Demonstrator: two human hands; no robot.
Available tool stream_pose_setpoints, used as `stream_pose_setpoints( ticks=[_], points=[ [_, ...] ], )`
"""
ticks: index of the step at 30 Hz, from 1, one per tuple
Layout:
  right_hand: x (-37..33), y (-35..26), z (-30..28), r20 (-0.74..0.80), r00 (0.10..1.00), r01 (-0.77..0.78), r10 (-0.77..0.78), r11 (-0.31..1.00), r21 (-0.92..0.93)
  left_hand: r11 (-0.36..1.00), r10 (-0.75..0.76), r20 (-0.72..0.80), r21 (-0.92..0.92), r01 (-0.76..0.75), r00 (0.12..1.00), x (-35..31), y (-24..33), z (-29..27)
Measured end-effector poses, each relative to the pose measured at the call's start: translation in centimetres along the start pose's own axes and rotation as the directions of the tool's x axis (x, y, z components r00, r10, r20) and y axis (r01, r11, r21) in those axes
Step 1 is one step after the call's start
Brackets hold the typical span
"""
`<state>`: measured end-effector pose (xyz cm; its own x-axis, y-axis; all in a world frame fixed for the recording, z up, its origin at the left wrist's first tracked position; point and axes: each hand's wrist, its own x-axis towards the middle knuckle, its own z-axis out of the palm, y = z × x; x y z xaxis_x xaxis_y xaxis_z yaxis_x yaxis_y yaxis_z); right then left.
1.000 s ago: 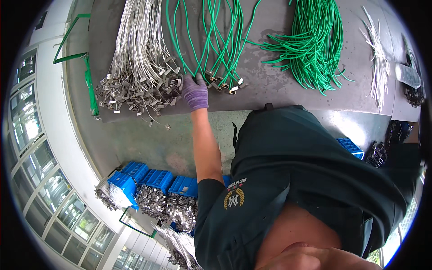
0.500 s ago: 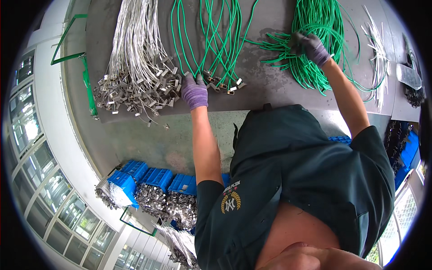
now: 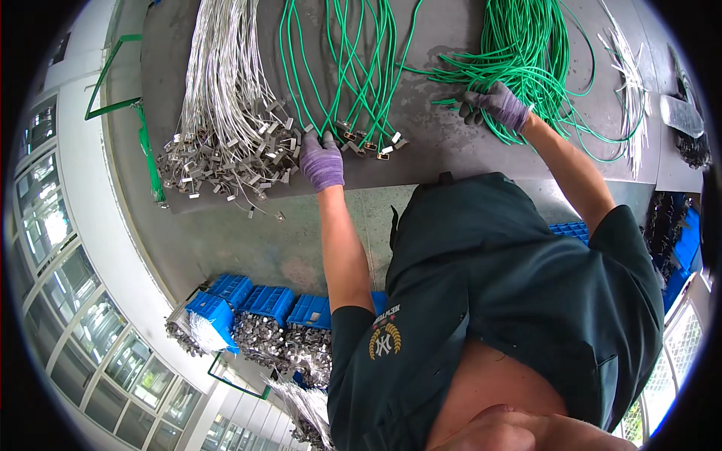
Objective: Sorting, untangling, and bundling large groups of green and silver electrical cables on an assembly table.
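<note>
- Right hand [image 3: 490, 107], between one and two o'clock, has slid down the green bundle [image 3: 526, 41], gripping wire ends [image 3: 445, 102]; picking seems underway.
- Left hand [image 3: 322, 159], eleven o'clock, stays pinching other wires [image 3: 281, 34].

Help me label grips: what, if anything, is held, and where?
Right hand: apparently green wires, near their ends. Left hand: unclear; fingertips meet other green wires.

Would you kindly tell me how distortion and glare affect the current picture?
Head view: the windows at left bow along the rim, and the corners go black; head view: brightness washes out parts of them; head view: the left hand shows no obvious glare.
</note>
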<state>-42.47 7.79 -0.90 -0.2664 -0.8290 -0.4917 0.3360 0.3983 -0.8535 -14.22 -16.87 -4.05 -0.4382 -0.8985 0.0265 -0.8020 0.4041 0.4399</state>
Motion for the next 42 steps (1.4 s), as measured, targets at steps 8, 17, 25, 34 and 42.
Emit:
stream_pose_setpoints(
  ticks=[8,17,25,34,42],
  points=[
    [-0.4,0.4,0.9,-0.03,0.995,-0.088,0.09,0.994,0.062,1.0,0.013,-0.038,-0.019,-0.014,0.999,0.2,-0.1,0.0],
    [-0.4,0.5,1.7,-0.06,0.986,-0.15,0.154,0.987,0.059,0.993,-0.089,0.004,-0.077,0.089,0.996,0.3,-0.7,0.3],
    [0.0,1.1,1.6,-0.065,0.985,-0.153,0.158,0.985,0.077,0.99,-0.099,0.011,-0.097,0.1,0.995,0.6,-0.7,0.2],
    [0.0,1.2,1.9,-0.06,0.985,-0.157,0.161,0.985,0.077,0.989,-0.089,-0.003,-0.115,0.088,0.996,0.7,-0.8,0.0],
    [3.5,1.6,3.0,-0.021,0.999,-0.032,0.034,0.995,0.094,0.99,-0.062,-0.012,-0.128,0.06,0.998,0.6,0.1,-0.6]
  ],
)
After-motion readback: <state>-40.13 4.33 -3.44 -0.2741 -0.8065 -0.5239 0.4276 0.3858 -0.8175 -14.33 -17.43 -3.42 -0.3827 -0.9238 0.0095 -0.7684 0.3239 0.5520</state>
